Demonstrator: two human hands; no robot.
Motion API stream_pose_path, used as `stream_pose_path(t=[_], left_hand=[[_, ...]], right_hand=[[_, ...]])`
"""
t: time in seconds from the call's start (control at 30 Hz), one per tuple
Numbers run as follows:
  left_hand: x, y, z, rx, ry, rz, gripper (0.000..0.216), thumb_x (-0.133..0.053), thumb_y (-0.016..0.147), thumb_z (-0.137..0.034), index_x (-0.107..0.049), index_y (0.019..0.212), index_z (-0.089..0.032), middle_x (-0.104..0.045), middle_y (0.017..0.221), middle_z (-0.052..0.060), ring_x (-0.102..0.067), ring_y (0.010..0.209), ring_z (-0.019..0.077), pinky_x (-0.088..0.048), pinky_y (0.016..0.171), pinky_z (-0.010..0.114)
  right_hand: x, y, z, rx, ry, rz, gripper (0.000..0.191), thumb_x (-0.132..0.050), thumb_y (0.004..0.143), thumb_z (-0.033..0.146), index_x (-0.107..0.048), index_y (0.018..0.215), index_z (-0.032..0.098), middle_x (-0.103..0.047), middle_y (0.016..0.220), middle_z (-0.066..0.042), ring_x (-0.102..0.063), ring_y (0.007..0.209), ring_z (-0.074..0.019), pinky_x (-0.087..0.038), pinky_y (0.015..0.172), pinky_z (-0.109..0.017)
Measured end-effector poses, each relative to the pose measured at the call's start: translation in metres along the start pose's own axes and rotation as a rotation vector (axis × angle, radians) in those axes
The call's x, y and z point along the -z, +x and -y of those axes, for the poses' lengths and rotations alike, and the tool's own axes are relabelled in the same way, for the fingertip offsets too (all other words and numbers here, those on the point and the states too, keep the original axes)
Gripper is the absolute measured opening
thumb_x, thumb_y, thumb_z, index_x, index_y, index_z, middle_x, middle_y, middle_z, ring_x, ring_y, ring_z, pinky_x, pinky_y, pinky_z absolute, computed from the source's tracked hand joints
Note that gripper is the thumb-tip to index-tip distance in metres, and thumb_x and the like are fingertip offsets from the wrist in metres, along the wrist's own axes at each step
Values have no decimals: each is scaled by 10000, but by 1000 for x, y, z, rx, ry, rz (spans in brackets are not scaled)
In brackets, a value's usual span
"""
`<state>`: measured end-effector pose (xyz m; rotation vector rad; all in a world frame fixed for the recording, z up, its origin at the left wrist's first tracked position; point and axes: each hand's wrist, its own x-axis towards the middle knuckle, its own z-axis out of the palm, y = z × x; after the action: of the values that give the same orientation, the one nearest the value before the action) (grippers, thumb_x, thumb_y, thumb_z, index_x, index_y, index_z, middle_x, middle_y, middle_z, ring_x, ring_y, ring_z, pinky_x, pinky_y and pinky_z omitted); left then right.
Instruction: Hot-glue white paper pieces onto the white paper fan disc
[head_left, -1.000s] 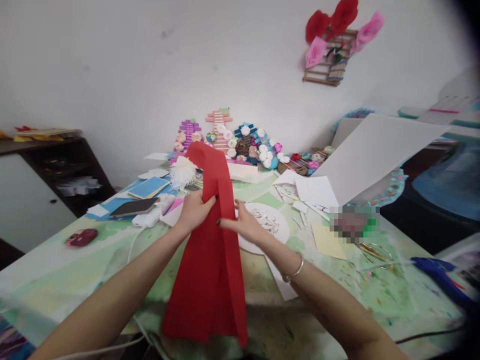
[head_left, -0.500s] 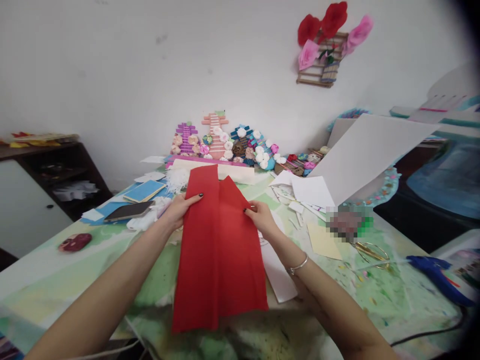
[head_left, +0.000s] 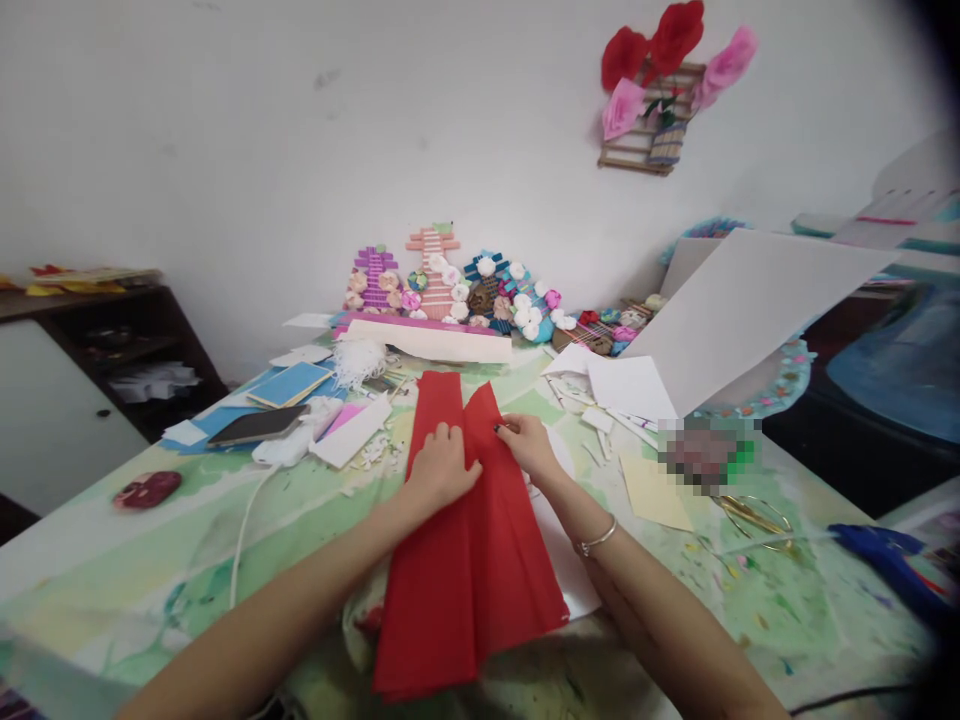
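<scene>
A long piece of red crepe paper reaches from mid-table towards me, past the near edge. Its left side is folded into a flat strip, while the right side stands partly raised. My left hand lies palm down on the folded strip, thumb spread to the right. On the right, my right hand pinches the paper's upper right edge between thumb and fingers. White paper shows beneath the red piece, mostly covered.
To the left lie a phone, a blue notebook and a dark red case. Gold-handled scissors, a yellow sheet and a blue glue gun are at right. Craft figures line the wall.
My left hand has let go of the paper's left edge and moved right onto the folded strip. The paper is lower and nearer me; my right hand still holds its edge.
</scene>
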<state>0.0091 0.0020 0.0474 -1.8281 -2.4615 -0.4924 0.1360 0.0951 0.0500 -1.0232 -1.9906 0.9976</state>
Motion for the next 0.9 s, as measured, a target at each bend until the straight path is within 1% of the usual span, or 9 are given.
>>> stream_pose_path(t=[0.07, 0.13, 0.27, 0.37, 0.47, 0.6, 0.73, 0.83, 0.9], left_hand=[[-3, 0, -5, 8, 16, 51, 313, -517, 721, -313, -532, 962, -114, -553, 1032, 164, -552, 960, 289, -433, 818, 374], [-5, 4, -4, 23, 4, 73, 279, -519, 708, -276, -562, 927, -109, -597, 960, 168, -584, 910, 293, -446, 775, 368], [-3, 11, 4, 46, -53, 105, 196, -532, 689, -305, -607, 742, -132, -642, 796, 161, -620, 832, 306, -450, 716, 360], [4, 17, 16, 57, -142, 84, 143, -548, 660, -296, -573, 609, -165, -640, 709, 119, -623, 790, 279, -438, 693, 324], [16, 22, 34, 97, -267, 12, 178, -524, 670, -299, -497, 538, -183, -590, 601, 50, -600, 719, 226, -421, 642, 276], [30, 22, 63, 208, -497, -63, 211, -444, 722, -324, -459, 565, -185, -490, 501, -17, -526, 553, 147, -384, 512, 216], [30, 16, 82, 316, -699, -51, 227, -438, 730, -367, -464, 606, -179, -455, 476, -37, -473, 455, 115, -348, 424, 193], [23, 15, 87, 379, -772, -25, 218, -498, 700, -370, -489, 611, -171, -455, 445, -37, -468, 423, 115, -325, 394, 191], [17, 16, 87, 417, -798, -7, 201, -531, 685, -348, -501, 602, -168, -448, 412, -36, -475, 406, 122, -318, 383, 194]], right_hand=[[1, -2, 0, 9, -2, -4, 271, -486, 729, 208, -711, 880, 211, -714, 789, -16, -636, 755, -179, -472, 684, -262], [1, -4, 0, 20, -5, -6, 277, -483, 736, 215, -707, 899, 212, -715, 796, -16, -635, 751, -178, -474, 689, -266], [3, -5, -1, 32, -6, -13, 289, -476, 751, 224, -699, 934, 214, -714, 809, -15, -632, 752, -175, -477, 698, -275], [8, -2, -4, 27, -6, -29, 302, -461, 764, 230, -695, 954, 211, -714, 814, -15, -632, 762, -180, -479, 696, -283], [19, 2, -9, 16, -11, -57, 320, -432, 779, 236, -691, 964, 202, -713, 856, -15, -632, 774, -178, -475, 683, -272], [38, 12, -18, -21, -53, -101, 330, -414, 787, 248, -689, 945, 156, -711, 838, -33, -631, 776, -186, -464, 666, -263], [52, 30, -29, -67, -122, -122, 297, -410, 825, 240, -678, 904, 138, -695, 824, -48, -621, 811, -188, -460, 696, -269], [60, 44, -37, -100, -179, -101, 237, -473, 867, 288, -632, 954, 136, -653, 939, -56, -602, 858, -175, -473, 756, -326], [65, 50, -42, -126, -213, -77, 269, -516, 864, 326, -583, 1041, 136, -605, 1041, -64, -588, 894, -177, -485, 772, -369]])
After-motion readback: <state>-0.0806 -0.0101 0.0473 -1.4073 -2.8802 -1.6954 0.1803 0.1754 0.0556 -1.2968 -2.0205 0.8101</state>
